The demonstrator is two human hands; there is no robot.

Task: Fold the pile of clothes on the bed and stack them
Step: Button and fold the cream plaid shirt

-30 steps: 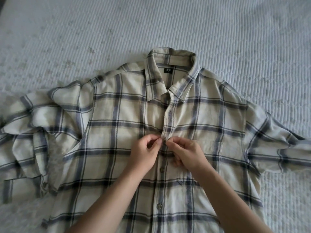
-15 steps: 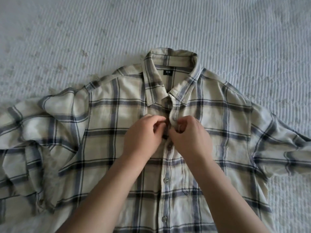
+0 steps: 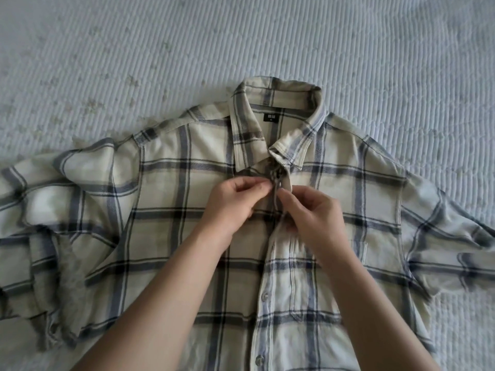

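Cream plaid shirt (image 3: 166,210) (front up), both hands at placket.

This looks like a bedroom in a home. The whole view is filled by a bed (image 3: 375,62) covered with a pale blue quilted bedspread (image 3: 107,49), stitched in fine ribbed lines with a faint, faded floral print. A cream and blue checked shirt (image 3: 166,210) lies spread flat on it, an ordinary piece of household laundry. No walls, floor or furniture show, so the room itself is probably, not certainly, a bedroom.
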